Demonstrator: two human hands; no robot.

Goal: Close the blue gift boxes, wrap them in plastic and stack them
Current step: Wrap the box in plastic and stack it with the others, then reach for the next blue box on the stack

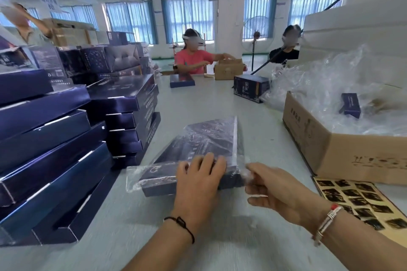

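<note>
Under the left hand (199, 180) lies a dark blue gift box (198, 147) with pale print, in clear plastic (134, 177). Left of this hand, the stacked boxes (50, 138) are navy blue. Right of the right hand (277, 191), the brown carton (343, 154) and a gold sheet (356, 200) with black patches.

Print is present but mostly illegible. Upright blue box (250, 88) at the far end of the counter (198, 103): pale vertical Chinese characters, too blurred to read. Cardboard carton (330, 149): dark characters on its side, unreadable. Stacked blue boxes (132, 116): white lines on the edges, unreadable. Hanging sign (49, 3): blurred.
</note>
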